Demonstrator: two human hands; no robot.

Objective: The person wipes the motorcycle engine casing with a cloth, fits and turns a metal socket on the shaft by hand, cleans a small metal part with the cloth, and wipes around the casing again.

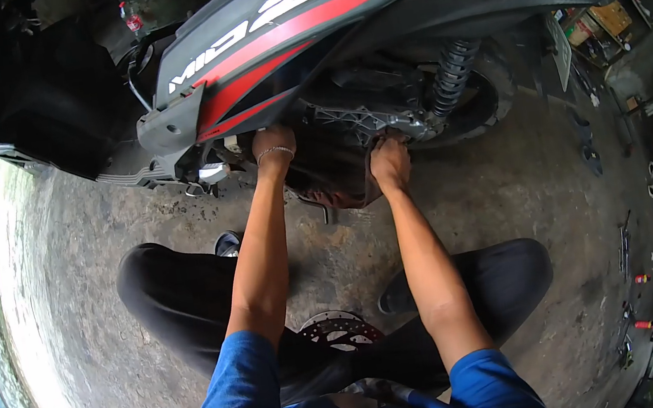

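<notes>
Dark cloth (334, 171) hangs under the scooter (273, 61). The left hand (273, 140) reaches forward at its left, wrist bent; the right hand (390, 163) curls at its right edge. Whether their fingers clamp it, I cannot tell. Tools (625, 241) lie near the stained floor's (104, 285) right edge.

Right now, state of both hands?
Left hand: by the lower edge of the side panel, fingers hidden; can't tell.
Right hand: curled beside the dark brown piece; can't tell if holding.
</notes>
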